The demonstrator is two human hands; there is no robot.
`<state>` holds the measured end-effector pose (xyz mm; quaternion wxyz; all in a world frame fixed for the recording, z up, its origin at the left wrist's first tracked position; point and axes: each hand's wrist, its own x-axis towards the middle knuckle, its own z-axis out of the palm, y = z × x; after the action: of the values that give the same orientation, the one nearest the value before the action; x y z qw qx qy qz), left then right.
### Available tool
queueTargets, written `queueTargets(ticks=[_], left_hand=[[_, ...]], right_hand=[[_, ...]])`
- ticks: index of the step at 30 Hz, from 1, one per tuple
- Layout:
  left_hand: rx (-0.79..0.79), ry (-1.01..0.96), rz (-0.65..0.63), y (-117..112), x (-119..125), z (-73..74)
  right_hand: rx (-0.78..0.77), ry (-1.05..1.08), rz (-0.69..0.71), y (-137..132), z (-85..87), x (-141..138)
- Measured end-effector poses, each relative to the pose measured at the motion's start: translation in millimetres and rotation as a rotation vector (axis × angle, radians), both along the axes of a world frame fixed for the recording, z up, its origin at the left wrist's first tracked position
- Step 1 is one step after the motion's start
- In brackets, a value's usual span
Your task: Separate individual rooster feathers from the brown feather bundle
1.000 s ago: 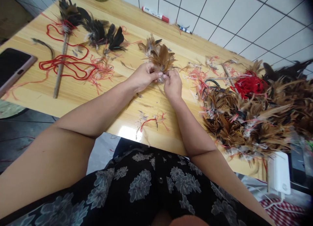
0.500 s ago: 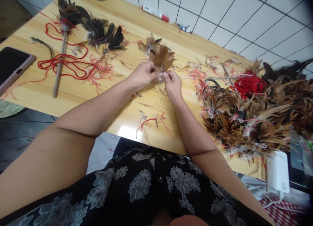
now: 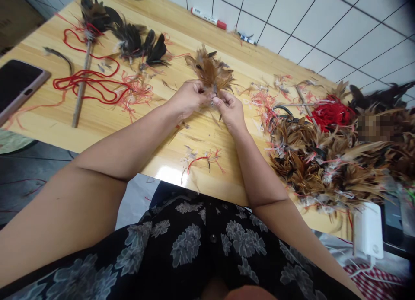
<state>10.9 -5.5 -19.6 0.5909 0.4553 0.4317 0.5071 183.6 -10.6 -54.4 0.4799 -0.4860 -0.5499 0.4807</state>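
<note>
A bunch of brown feathers (image 3: 212,71) fans out upward over the middle of the wooden table (image 3: 155,148). Its quill ends lie between my two hands. My left hand (image 3: 192,99) pinches the bunch low on its left side, fingers closed. On the other side my right hand (image 3: 231,110) holds the base between thumb and fingertips. The fingers cover part of the quills. Just below the hands, loose feather bits and a short piece of red cord (image 3: 197,159) lie on the wood.
Black feather bunches (image 3: 129,43) and a stick (image 3: 83,79) with red cord (image 3: 94,86) lie left, near a phone (image 3: 22,86). A large brown feather pile (image 3: 324,153) and red string (image 3: 332,113) cover the right. Markers (image 3: 207,18) lie along the tiled wall.
The brown feathers have come together into one wider, more upright bunch; before, a smaller clump showed behind it. Both hands stay pinched at its base, with slight finger shifts.
</note>
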Motion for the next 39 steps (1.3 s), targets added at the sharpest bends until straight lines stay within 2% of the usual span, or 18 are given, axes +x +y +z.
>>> queueTargets(ticks=[8,15,18,21,25,27,34,39], left_hand=[[0.008,-0.003,0.054,0,7,-0.6],[-0.051,-0.088,-0.056,-3,4,3.8],[-0.042,-0.106,-0.099,-5,3,7.2],[-0.004,-0.043,-0.098,-2,-3,11.0],[0.087,0.150,0.117,14,-21,11.3],[0.135,0.267,0.172,23,-33,7.7],[0.322,0.548,0.073,43,-67,-15.0],[0.355,0.680,0.072,48,-80,-15.8]], right_hand=[[0.094,-0.256,0.045,3,-0.8,3],[0.128,-0.313,0.081,2,-3.0,8],[0.141,-0.251,0.083,0,-4.3,8],[0.062,-0.095,0.050,-2,-1.1,6],[-0.157,0.161,-0.054,-3,11.9,6],[-0.237,0.265,-0.103,-3,20.4,7],[-0.321,0.408,-0.168,-3,39.2,12],[-0.292,0.380,-0.142,-4,40.4,11]])
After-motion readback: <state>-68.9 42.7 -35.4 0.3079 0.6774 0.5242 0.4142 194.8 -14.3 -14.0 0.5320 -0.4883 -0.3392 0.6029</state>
